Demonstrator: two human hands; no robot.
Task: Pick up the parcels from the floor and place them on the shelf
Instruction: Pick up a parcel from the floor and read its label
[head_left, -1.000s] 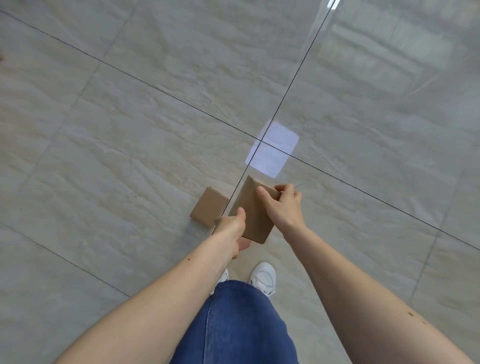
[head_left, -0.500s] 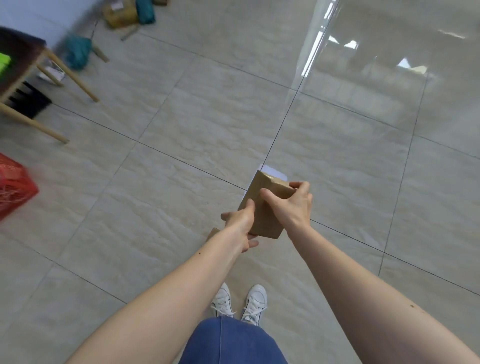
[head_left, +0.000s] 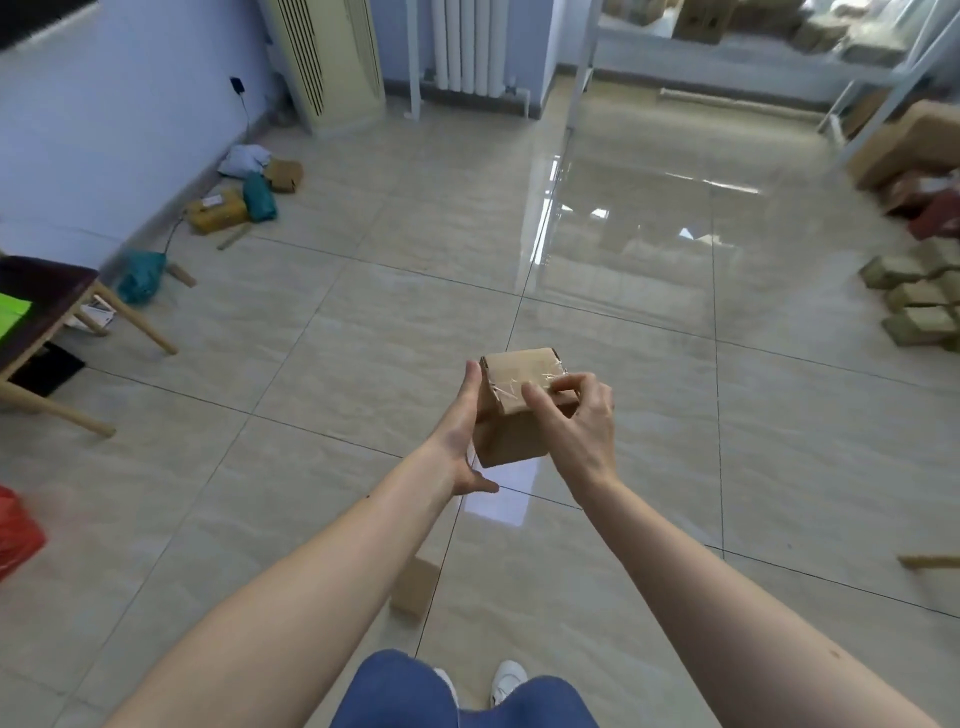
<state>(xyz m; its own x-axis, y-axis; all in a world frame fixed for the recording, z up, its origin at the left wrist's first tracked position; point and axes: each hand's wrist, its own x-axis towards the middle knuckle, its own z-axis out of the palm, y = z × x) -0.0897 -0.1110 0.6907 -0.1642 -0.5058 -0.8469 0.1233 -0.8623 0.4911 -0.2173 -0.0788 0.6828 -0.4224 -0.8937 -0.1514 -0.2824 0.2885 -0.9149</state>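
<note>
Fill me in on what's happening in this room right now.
A person is standing on the tiled floor, holding a taped cardboard parcel out in front with both hands. The left hand lies flat against its left side; the right hand grips its top right edge. Another small cardboard box lies on the floor near their feet, with more parcels by the left wall. The metal shelf, already holding boxes, is across the room, so this parcel is not yet placed.

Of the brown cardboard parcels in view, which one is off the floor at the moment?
The taped parcel between both hands: the right hand grips it, the left hand lies flat against it. The small box lies on the floor.
</note>
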